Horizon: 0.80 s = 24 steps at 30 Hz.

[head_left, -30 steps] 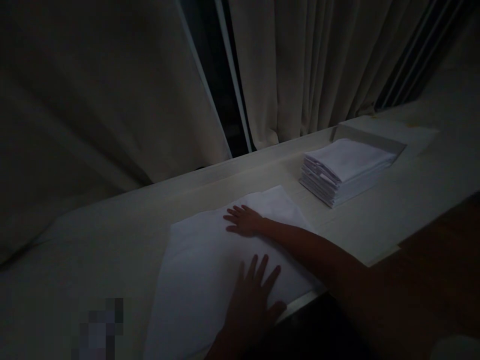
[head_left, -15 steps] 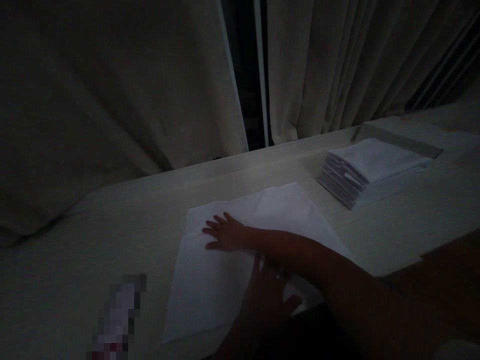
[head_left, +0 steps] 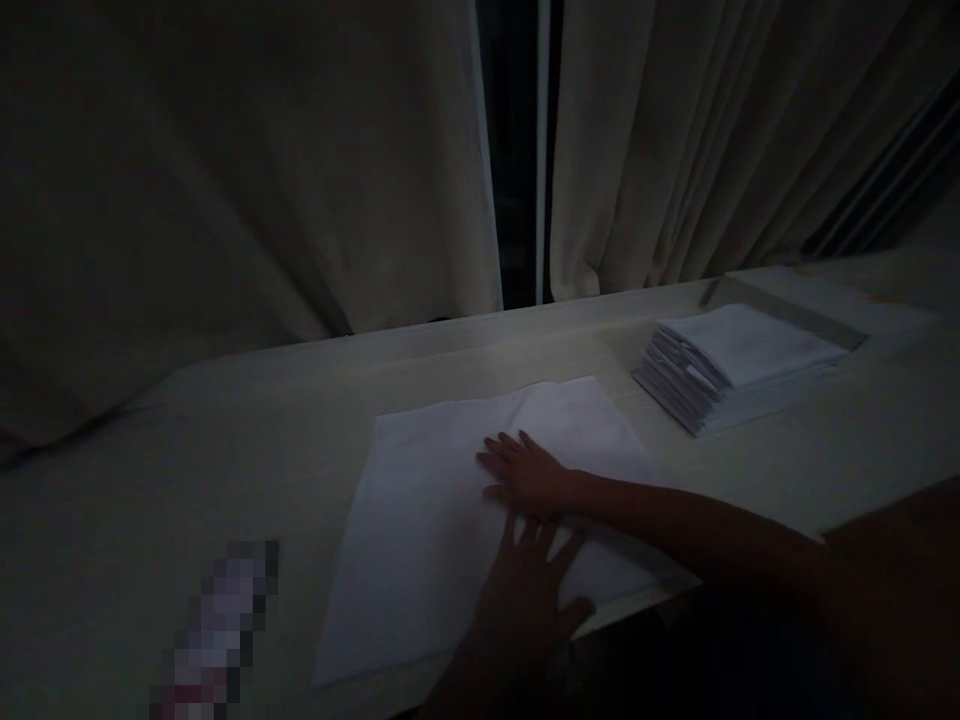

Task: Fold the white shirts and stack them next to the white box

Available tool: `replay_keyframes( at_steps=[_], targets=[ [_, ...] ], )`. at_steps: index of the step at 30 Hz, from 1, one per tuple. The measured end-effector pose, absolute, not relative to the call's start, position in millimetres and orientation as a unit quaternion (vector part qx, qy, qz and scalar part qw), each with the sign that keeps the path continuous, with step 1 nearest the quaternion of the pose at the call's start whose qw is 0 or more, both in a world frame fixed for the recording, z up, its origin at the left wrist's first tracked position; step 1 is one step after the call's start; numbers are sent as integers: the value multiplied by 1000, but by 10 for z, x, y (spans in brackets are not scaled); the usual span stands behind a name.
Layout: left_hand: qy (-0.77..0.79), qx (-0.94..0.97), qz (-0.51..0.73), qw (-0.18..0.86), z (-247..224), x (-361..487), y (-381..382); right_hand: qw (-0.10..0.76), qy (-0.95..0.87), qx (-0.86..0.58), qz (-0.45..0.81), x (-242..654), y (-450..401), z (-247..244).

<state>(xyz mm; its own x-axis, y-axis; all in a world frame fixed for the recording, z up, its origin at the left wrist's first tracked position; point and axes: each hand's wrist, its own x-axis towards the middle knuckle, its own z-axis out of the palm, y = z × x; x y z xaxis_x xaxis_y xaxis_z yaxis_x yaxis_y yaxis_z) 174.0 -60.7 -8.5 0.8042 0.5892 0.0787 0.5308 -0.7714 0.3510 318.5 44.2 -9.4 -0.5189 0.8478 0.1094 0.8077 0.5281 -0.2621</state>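
Observation:
A white cloth (head_left: 420,520) lies spread flat on the pale table (head_left: 247,430), reaching its front edge. My right hand (head_left: 529,475) rests palm down near the cloth's middle, fingers spread and pointing left. Just in front of it, close to the table edge, my left hand (head_left: 529,590) also lies on the cloth with its fingers apart. The two hands are very near each other, and neither grasps anything. To the right sits a neat stack of folded white cloths (head_left: 750,350).
Beige curtains (head_left: 375,170) hang behind the table, with a dark gap between them. A blurred-out, pixelated object (head_left: 217,620) lies at the front left. Behind the stack is a flat, pale sheet-like item (head_left: 832,295). The scene is dim.
My right hand has slid rightward across the cloth, from its left part to the middle. The left hand stays nearly in place, its fingers more visible. The view has shifted slightly.

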Motion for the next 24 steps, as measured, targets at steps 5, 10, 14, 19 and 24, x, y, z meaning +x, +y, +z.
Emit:
replay_keyframes(
  at_steps=[5, 10, 14, 19, 24],
  targets=[
    [291, 942, 68, 153, -76, 1747, -604, 70, -800, -587, 97, 4117, 692, -97],
    [294, 944, 54, 142, -23, 1753, -610, 65, -735, -666, 108, 4191, 1306, 69],
    [294, 944, 60, 134, -33, 1757, -606, 97, -773, -622, 70, 3937, 1123, 164],
    [291, 945, 66, 131, -75, 1764, -593, 86, -831, -546, 59, 4201, 539, 0],
    [294, 945, 73, 120, -80, 1753, -609, 49, -691, -718, 65, 5008, 607, 57]
  ],
)
